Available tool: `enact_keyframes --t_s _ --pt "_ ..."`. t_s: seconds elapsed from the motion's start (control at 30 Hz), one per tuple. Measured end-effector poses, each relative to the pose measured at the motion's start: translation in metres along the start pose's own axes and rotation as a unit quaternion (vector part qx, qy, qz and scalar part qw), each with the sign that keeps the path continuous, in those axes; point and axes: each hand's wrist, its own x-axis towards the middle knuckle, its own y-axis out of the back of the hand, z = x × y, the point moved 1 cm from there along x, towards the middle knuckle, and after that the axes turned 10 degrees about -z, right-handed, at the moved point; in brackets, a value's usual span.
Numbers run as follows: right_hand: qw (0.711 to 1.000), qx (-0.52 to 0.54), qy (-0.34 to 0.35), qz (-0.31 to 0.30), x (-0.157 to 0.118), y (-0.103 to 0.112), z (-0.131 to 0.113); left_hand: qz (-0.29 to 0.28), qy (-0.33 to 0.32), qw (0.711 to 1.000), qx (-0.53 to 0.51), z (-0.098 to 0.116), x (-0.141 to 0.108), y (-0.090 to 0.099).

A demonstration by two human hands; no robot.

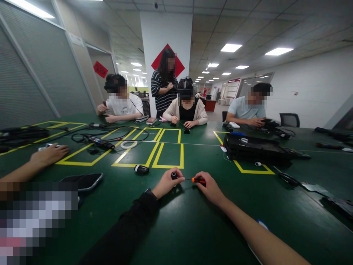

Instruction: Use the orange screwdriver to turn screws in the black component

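Observation:
Over the green table, my left hand (167, 183) is closed around a small black device with a round, lens-like end (174, 176); most of it is hidden by my fingers. My right hand (209, 187) grips a screwdriver (199, 180) with an orange and black handle. Its thin shaft points left and reaches the fingertips of my left hand; whether the tip touches the device I cannot tell. Left of my left hand, a small black object with a white band (141, 169) lies on the table.
Black equipment (253, 146) is stacked on the right, beside yellow tape outlines (168, 166). Cables (102, 141) and a white tape roll (128, 144) lie left of centre. A phone (82, 181) and a co-worker's hand (51, 156) are at near left. Other people sit across the table (171, 221).

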Motion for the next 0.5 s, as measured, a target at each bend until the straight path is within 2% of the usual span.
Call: enact_keyframes --t_s 0.17,0.3,0.5 --pt "1.000 0.019 -0.012 -0.018 -0.0004 -0.0006 -0.0006 -0.001 0.004 1.000 0.000 0.0013 -0.0005 -0.0008" --pt "1.000 -0.007 -0.008 -0.026 0.0018 -0.0003 0.0001 0.000 -0.002 1.000 0.002 0.0021 -0.0012 -0.0001" --pt "1.000 -0.005 -0.012 -0.017 0.0001 -0.0007 -0.0004 -0.007 -0.009 1.000 0.012 -0.0010 -0.0005 0.0000"
